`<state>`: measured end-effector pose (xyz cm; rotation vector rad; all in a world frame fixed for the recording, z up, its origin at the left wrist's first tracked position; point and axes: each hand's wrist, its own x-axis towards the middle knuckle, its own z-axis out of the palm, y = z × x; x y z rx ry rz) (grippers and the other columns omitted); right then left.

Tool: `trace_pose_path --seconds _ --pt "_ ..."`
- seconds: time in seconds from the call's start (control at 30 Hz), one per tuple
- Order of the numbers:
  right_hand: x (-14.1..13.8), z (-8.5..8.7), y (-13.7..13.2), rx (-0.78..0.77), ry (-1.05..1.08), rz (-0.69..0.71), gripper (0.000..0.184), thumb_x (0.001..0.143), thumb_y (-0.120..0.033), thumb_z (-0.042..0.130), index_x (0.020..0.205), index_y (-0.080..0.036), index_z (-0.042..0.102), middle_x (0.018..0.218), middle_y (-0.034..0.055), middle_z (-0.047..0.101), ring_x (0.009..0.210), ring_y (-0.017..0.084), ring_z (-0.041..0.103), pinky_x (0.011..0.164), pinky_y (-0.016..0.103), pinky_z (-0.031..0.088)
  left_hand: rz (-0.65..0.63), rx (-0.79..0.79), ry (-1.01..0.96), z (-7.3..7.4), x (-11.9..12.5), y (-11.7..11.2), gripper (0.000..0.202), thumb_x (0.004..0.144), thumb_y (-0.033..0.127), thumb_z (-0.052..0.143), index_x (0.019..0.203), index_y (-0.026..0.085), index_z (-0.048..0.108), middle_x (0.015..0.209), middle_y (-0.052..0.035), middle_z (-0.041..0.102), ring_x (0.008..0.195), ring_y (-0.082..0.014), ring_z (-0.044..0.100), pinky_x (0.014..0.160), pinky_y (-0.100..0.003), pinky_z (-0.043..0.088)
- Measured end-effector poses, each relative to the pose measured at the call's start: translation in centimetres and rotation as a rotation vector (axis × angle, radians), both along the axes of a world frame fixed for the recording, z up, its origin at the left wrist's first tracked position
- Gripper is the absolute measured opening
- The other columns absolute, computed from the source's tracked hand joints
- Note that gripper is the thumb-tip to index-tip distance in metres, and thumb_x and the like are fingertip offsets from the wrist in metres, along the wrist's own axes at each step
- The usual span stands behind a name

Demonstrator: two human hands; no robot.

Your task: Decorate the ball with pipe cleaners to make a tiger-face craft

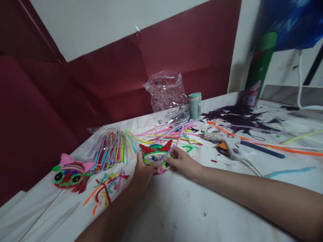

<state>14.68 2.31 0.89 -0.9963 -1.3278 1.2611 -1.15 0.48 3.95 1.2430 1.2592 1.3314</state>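
My left hand (143, 172) is closed round a small colourful pipe-cleaner animal face (155, 155) with two red ears, held just above the white table (176, 208). My right hand (183, 162) pinches the same face from its right side, fingers curled on its edge. A finished pipe-cleaner face (69, 174) with pink ears and big dark eyes lies on the table to the left. Between them lies a bundle of coloured pipe cleaners (113, 148) in clear wrap.
Loose pipe cleaners (171, 132) spread behind the hands. A white glue gun (232, 146) lies to the right with long orange and blue stems. A mint cup (195, 105), a clear plastic bag (166, 90) and purple scraps (239, 117) stand at the back by the maroon wall.
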Motion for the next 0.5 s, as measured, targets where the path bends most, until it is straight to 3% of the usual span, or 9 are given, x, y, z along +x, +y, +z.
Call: trace_pose_path --seconds 0.17,0.33,0.43,0.5 --pt "0.3 0.4 -0.3 0.076 0.063 -0.067 0.029 0.071 -0.045 0.069 0.073 -0.02 0.054 0.063 -0.0039 0.053 0.062 0.013 0.049 0.06 0.027 0.04 -0.004 0.003 -0.019 0.0 -0.2 0.1 0.057 0.055 0.022 0.077 0.105 0.02 0.049 0.094 -0.003 0.068 0.085 -0.0206 0.067 0.077 -0.033 0.053" --pt "0.5 1.1 -0.3 0.087 0.194 0.005 0.037 0.067 -0.052 0.071 0.064 -0.021 0.051 0.053 -0.0063 0.047 0.051 0.01 0.04 0.051 0.025 0.033 -0.039 0.042 -0.016 -0.2 -0.4 0.0 0.059 0.055 0.023 0.078 0.106 0.02 0.049 0.097 -0.0033 0.068 0.087 -0.0207 0.067 0.08 -0.033 0.052" --pt "0.7 1.5 -0.7 0.154 0.128 0.014 0.032 0.072 -0.052 0.068 0.067 -0.021 0.059 0.058 -0.0028 0.055 0.055 0.013 0.048 0.055 0.028 0.039 -0.051 0.06 -0.027 -0.5 -0.5 0.2 0.062 0.052 0.024 0.08 0.106 0.02 0.048 0.1 -0.0041 0.067 0.09 -0.0214 0.066 0.081 -0.033 0.052" --pt "1.0 1.6 -1.3 0.311 0.014 0.0 0.025 0.078 -0.047 0.065 0.073 -0.022 0.064 0.066 0.001 0.062 0.063 0.017 0.055 0.062 0.032 0.044 -0.044 0.06 -0.03 -0.6 -0.6 0.2 0.062 0.052 0.024 0.08 0.106 0.02 0.048 0.098 -0.0032 0.067 0.088 -0.0208 0.066 0.079 -0.032 0.051"
